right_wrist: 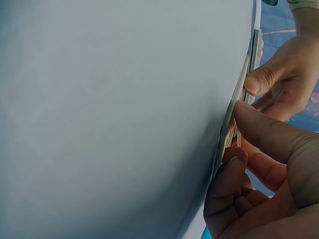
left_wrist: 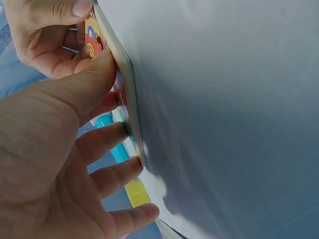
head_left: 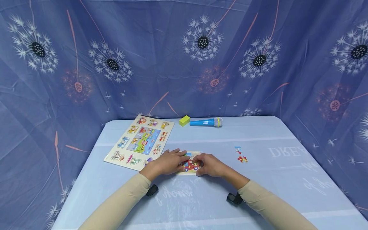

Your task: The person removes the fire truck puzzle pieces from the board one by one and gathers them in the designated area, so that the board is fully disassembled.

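Note:
A small jigsaw board (head_left: 187,172) with a red vehicle picture lies on the table under both hands. My left hand (head_left: 170,162) rests on its left side with fingers spread; the thumb (left_wrist: 97,69) presses on the picture near the front edge. At the board's right side, my right hand (head_left: 211,165) has its thumb and fingers curled, pinching a thin puzzle piece (right_wrist: 239,135) edge-on in the right wrist view. The fingers partly cover the picture. Loose puzzle pieces (head_left: 242,158) lie on the table to the right of my right hand.
A larger picture puzzle board (head_left: 115,153) lies behind my left hand, at the left. Near the table's back edge are a yellow-green block (head_left: 184,120) and a blue toy microphone (head_left: 202,122). A patterned curtain (head_left: 161,57) hangs behind the table.

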A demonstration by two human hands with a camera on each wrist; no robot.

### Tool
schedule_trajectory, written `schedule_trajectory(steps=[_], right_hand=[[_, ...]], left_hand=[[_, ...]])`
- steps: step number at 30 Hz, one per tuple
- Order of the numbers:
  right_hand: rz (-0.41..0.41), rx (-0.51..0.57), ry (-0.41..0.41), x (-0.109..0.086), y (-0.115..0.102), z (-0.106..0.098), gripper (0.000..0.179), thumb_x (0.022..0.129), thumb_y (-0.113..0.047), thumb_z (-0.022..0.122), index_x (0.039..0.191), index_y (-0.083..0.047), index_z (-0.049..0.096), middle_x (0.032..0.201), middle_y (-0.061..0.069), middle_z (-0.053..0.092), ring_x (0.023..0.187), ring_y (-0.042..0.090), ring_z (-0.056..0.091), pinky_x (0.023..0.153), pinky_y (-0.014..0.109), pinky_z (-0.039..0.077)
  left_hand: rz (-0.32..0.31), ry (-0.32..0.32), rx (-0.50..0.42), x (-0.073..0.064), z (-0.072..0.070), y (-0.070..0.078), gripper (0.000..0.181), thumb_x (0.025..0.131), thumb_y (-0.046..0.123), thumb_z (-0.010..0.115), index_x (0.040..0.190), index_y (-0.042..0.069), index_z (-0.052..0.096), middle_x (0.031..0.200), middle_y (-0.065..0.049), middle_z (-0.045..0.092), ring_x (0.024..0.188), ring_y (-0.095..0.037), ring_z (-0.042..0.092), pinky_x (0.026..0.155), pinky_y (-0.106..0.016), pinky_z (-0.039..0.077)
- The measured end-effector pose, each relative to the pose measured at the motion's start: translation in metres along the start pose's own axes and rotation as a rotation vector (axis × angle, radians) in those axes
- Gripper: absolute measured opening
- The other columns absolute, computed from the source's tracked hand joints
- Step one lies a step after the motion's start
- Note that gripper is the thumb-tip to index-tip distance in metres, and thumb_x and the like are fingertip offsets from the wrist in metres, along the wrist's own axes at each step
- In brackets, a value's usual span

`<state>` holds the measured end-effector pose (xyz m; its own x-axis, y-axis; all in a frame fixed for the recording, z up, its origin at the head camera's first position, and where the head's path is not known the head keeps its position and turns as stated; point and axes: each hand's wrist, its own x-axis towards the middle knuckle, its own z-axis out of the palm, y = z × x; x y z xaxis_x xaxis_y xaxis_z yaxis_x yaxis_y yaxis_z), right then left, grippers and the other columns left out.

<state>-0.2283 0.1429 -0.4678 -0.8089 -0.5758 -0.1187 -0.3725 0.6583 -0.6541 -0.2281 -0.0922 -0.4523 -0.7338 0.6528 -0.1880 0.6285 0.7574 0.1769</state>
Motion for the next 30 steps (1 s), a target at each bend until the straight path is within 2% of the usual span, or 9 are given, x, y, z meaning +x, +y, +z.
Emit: schedule_trajectory(steps=[10,24,30], right_hand=[[0.005,-0.024,0.009,-0.002,-0.001,-0.001,0.039,0.082,-0.011,0.085,0.118,-0.008,0.071,0.095,-0.005,0.063,0.088,0.013,0.055,0.082,0.033,0.048],[-0.034,0.021,0.0,-0.015,0.007,-0.012,0.039,0.085,-0.016,0.084,0.121,-0.008,0.071,0.1,-0.007,0.064,0.09,0.015,0.057,0.078,0.028,0.048],[-0.028,0.063,-0.007,-0.026,0.014,-0.019,0.037,0.086,-0.016,0.082,0.121,-0.01,0.071,0.096,-0.006,0.064,0.085,0.015,0.057,0.071,0.026,0.049]], left_hand=[[0.002,0.005,-0.001,0.0,0.001,0.0,0.056,0.1,0.044,0.063,0.152,0.026,0.051,0.161,-0.002,0.042,0.149,-0.033,0.037,0.112,-0.067,0.035],[0.004,0.01,-0.01,-0.001,0.002,-0.001,0.056,0.101,0.045,0.062,0.152,0.026,0.051,0.162,-0.002,0.041,0.149,-0.034,0.036,0.112,-0.067,0.035],[0.007,0.014,-0.01,-0.002,0.002,-0.001,0.056,0.101,0.044,0.062,0.152,0.026,0.051,0.162,-0.003,0.041,0.149,-0.034,0.036,0.112,-0.066,0.035]])
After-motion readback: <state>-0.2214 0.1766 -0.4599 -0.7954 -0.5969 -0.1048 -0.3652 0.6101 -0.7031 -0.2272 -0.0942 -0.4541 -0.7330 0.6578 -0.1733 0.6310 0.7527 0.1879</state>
